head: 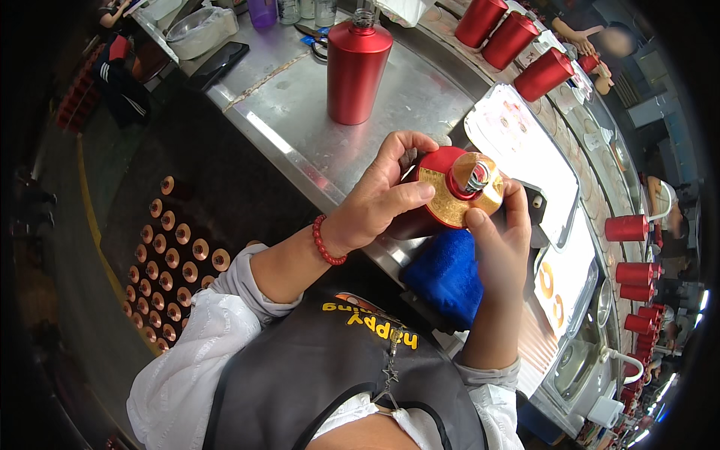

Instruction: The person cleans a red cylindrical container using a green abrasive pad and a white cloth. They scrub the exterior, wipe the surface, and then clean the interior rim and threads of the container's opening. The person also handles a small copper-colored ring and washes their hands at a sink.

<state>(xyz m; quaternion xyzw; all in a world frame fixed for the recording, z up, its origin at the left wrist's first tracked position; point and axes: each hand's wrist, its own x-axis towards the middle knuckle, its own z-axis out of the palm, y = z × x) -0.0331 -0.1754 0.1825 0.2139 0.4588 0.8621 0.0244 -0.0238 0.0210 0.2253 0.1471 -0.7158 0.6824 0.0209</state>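
My left hand (pixel 368 202), with a red bead bracelet at its wrist, holds a red metallic bottle (pixel 450 157) tilted so its open threaded glass mouth faces me. A shiny gold foil label (pixel 447 205) lies around the neck on the shoulder, one part rising beside the mouth. The thumb and a finger of my right hand (pixel 503 230) grip the label's edge at the right of the shoulder. Another red bottle (pixel 358 73) stands upright on the metal table beyond my hands.
A white tray (pixel 526 152) and another with gold ring labels (pixel 547 279) lie right. A blue cloth (pixel 444 275) hangs near the table edge. A conveyor (pixel 590 197) carries red bottles. Scissors (pixel 319 48) and a phone (pixel 219 64) lie farther back. Many bottles (pixel 171 259) stand lower left. A co-worker (pixel 596 45) handles a bottle.
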